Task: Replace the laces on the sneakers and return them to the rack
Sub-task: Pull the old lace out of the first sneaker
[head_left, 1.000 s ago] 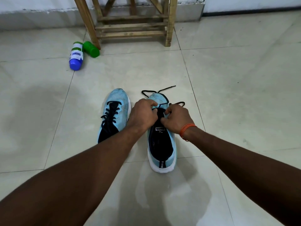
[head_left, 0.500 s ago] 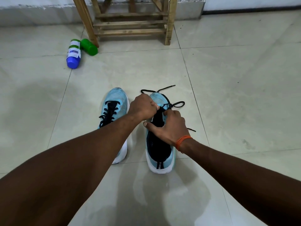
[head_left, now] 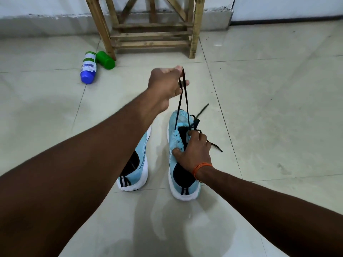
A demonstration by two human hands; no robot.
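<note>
Standing on the floor in front of the wooden rack (head_left: 152,34), the light-blue sneaker (head_left: 176,130) is gripped at its eyelet row by the right hand (head_left: 194,154), while the left hand (head_left: 165,84), nearer the rack, pinches a taut loop of the black lace (head_left: 186,103), the second sneaker (head_left: 139,173) alongside.

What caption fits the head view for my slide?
Left hand holds a black lace taut above a blue sneaker; right hand grips the sneaker.
</note>
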